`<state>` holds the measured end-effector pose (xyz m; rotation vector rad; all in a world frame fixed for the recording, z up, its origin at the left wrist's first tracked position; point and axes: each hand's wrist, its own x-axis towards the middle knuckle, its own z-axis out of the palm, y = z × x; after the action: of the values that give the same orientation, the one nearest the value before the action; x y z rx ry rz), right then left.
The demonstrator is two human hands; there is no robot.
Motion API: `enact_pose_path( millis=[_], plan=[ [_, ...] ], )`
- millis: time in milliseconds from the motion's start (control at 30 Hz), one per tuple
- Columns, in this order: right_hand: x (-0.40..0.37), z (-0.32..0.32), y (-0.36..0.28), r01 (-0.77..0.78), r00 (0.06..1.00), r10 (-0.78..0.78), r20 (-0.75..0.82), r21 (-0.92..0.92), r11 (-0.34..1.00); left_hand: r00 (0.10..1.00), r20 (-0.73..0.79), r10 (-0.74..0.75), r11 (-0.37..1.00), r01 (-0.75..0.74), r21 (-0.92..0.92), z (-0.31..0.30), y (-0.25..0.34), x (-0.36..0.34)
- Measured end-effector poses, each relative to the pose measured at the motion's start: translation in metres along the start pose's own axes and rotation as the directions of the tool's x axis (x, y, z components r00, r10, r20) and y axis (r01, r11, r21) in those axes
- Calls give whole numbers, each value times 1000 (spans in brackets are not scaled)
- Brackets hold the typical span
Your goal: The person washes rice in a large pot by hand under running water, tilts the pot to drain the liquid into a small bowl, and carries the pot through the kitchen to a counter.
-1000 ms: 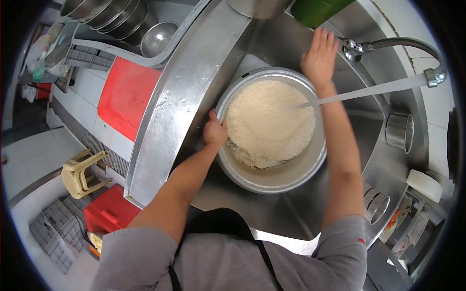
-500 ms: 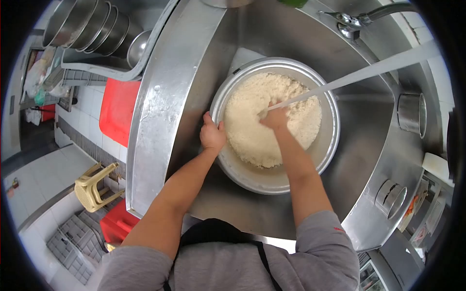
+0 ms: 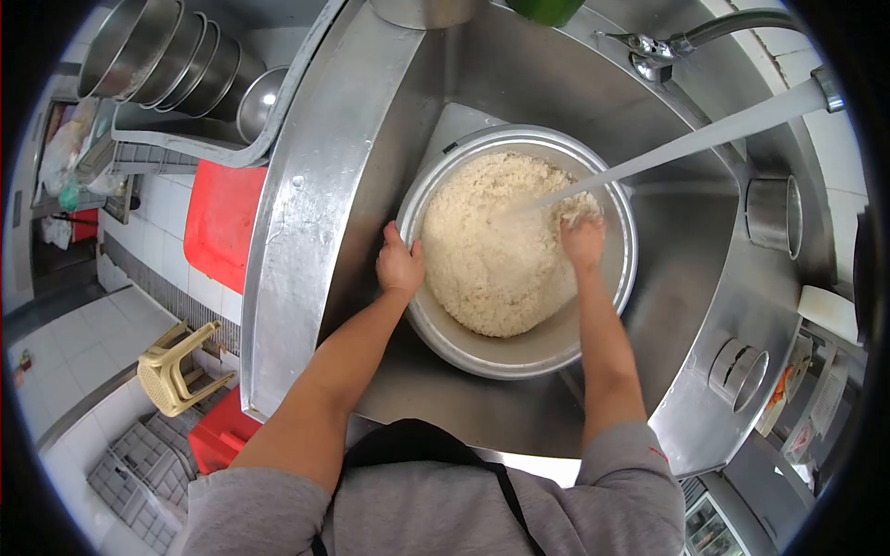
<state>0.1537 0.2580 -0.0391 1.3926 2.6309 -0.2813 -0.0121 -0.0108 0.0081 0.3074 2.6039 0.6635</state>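
The left hand [image 3: 400, 266] holds the pot [image 3: 547, 354] by its rim; the right hand [image 3: 582, 241] meets rice [image 3: 491, 250], finger spread unclear.

Both arms [image 3: 348, 360] reach forward. The left hand [image 3: 399, 267] grips, thumb [image 3: 416, 249] set apart; the right hand [image 3: 582, 243] extends, fingertips obscured.

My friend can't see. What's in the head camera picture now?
A person's right hand reaches into pale, rice-like grains in a round metal pot as water streams in. The left hand holds the pot's rim. The pot sits in a steel sink.
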Motion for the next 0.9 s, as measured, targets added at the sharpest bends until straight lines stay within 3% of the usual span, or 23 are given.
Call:
enact_pose_path(
  millis=[133, 200, 267, 333, 367, 433, 500, 567, 633, 667, 700, 733, 767, 800, 833, 900],
  plan=[
    [5, 28, 0, 62, 997, -55, 57, -134, 989, 997, -67, 41, 999, -42, -17, 4, -5, 0],
    [-9, 47, -27, -121, 943, 132, 306, -55, 991, 999, -42, 18, 1000, -18, 8, 2, -3, 0],
    [-23, 64, -47, -147, 867, 114, 485, 30, 989, 1000, -19, 0, 1000, 0, 24, 2, -3, -1],
    [-47, 79, -65, 45, 913, -130, 386, 221, 974, 1000, -11, -18, 999, 18, 30, 4, -3, -1],
    [-50, 75, -65, 51, 914, -135, 383, 222, 974, 1000, -17, -12, 1000, 12, 24, 7, -5, 0],
    [-55, 36, -78, 17, 822, -315, 474, 533, 846, 1000, -28, -4, 1000, 5, 21, 5, -6, 3],
    [-31, 49, -52, -28, 969, -126, 213, 602, 798, 1000, 15, -28, 999, 28, 16, 3, -4, 2],
    [6, 43, -29, -246, 958, 276, -72, 286, 926, 1000, 8, -23, 1000, 23, 17, 4, -6, 2],
    [52, 40, -3, -189, 982, 187, 27, 79, 979, 1000, 2, -23, 1000, 23, 10, 6, -7, 0],
    [72, 59, -3, -199, 969, 247, -25, 521, 830, 1000, -2, -18, 1000, 18, 19, 6, -5, -1],
    [93, 79, -10, -131, 946, 320, -43, 855, 502, 1000, -13, -11, 999, 12, 31, 4, -4, 0],
    [115, 74, -28, 11, 1000, -1, -17, 582, 813, 1000, -25, -13, 999, 14, 34, 2, -1, 1],
    [125, 57, -53, 251, 949, -286, 128, 239, 938, 1000, -17, -9, 1000, 10, 26, 0, 2, 1],
    [92, 24, -146, 27, 997, -50, 62, 324, 946, 1000, -2, -9, 1000, 9, 24, -1, 1, -1],
    [93, 54, -166, 60, 978, -97, 182, 197, 979, 999, -26, 31, 999, -30, 25, 4, -4, 1],
    [35, 33, -206, 193, 942, -208, 264, 81, 978, 999, -30, 37, 999, -36, 34, 2, -3, 0]
  ],
)
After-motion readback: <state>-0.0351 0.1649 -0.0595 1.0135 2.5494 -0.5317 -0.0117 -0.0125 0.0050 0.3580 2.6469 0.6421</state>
